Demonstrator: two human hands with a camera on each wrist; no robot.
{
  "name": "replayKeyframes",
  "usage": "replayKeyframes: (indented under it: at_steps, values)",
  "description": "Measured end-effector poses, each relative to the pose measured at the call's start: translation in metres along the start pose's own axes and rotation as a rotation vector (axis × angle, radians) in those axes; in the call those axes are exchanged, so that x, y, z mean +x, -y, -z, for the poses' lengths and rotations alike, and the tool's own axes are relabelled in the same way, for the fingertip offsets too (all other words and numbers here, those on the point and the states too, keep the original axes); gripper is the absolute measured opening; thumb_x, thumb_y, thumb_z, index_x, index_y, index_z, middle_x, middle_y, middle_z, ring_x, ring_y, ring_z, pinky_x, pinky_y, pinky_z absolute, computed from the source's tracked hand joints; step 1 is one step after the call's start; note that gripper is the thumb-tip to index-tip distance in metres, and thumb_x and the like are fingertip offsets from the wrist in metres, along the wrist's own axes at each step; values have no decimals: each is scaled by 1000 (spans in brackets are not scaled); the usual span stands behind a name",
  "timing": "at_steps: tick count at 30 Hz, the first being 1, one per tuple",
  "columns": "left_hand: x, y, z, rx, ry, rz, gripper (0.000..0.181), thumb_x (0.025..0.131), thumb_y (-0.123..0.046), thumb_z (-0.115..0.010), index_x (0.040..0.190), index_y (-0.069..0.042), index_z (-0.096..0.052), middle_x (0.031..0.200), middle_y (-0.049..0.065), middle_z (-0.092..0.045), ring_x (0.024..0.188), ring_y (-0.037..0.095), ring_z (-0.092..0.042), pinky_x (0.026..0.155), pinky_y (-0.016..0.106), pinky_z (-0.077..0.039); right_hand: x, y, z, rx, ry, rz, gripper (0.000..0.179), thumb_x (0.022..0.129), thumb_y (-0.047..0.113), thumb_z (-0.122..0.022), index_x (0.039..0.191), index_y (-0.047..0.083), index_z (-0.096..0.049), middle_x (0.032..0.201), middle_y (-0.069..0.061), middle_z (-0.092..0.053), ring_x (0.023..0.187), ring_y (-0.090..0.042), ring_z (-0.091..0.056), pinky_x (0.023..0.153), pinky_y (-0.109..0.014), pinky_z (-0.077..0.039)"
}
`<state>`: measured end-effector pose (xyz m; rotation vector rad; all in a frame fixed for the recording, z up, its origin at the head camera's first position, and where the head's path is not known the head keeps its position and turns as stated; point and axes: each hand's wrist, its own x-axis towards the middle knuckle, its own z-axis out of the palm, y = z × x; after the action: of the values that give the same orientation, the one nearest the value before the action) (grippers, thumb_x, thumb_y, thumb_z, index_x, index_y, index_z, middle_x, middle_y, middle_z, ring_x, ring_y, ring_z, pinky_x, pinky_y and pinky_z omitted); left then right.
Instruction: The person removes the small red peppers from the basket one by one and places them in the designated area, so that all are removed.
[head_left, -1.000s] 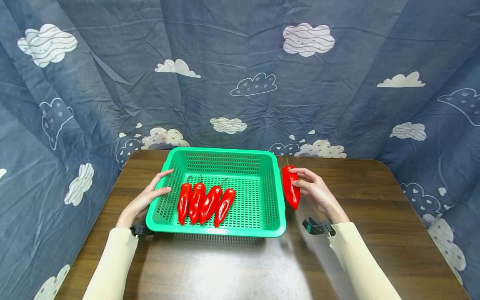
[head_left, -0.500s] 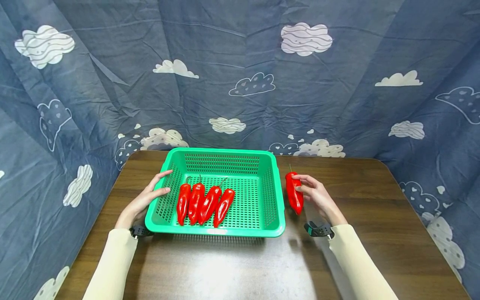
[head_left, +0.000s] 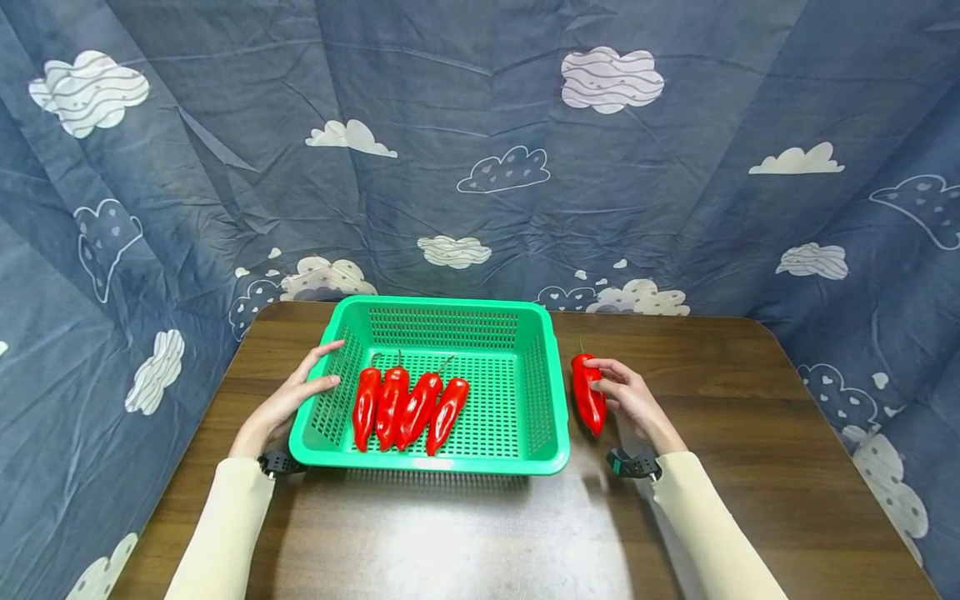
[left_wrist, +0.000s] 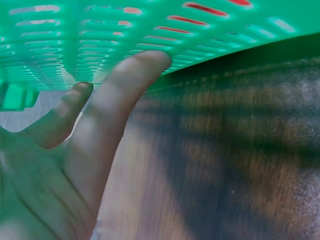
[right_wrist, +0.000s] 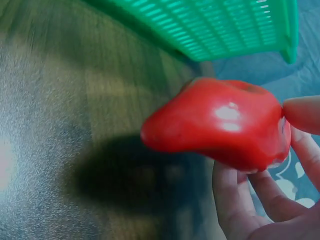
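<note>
A green plastic basket (head_left: 450,467) with slotted walls stands on the table, holding several long red peppers (head_left: 392,408) side by side in its left half. My left hand (head_left: 281,408) grips the basket's left side, with two digits over the rim. In the left wrist view, other fingers (left_wrist: 120,90) reach along the outside of the slotted wall. To the right of the basket, my right hand (head_left: 630,396) holds one more red pepper (head_left: 587,396) between thumb and fingers, stem pointing away. Its tip shows in the right wrist view, with a shadow on the table beneath it.
The brown wooden table (head_left: 720,467) extends to the right of the basket and in front of it. Behind hangs a blue curtain (head_left: 495,225) with white clouds. Black bands (head_left: 633,463) are worn on both wrists.
My right hand has moved the pepper slightly right and toward me, away from the basket's right wall. My left hand, the basket and the peppers inside have stayed in place.
</note>
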<state>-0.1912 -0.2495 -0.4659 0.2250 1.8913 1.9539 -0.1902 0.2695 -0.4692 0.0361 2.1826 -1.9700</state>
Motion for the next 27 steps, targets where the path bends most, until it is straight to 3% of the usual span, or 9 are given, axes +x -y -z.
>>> replayKeyframes:
  at_steps: [4,27]
  values:
    - [0,0,0,-1,1,2,58,99,-14,-48,149,-27,-22,144,23,-17,105,37,-54,79,54,-50,1,-3,0,-19,-2,-13,42,93,0,-51,132,-11,-42,123,-24,-47,89,-15,-56,74,-29,-52]
    - [0,0,0,-10,-3,5,57,99,-12,-48,149,-27,-23,145,23,-17,106,38,-54,80,54,-50,7,-12,-1,-145,-8,-38,44,89,-4,-54,130,-14,-45,132,-35,-41,95,-20,-56,76,-27,-53]
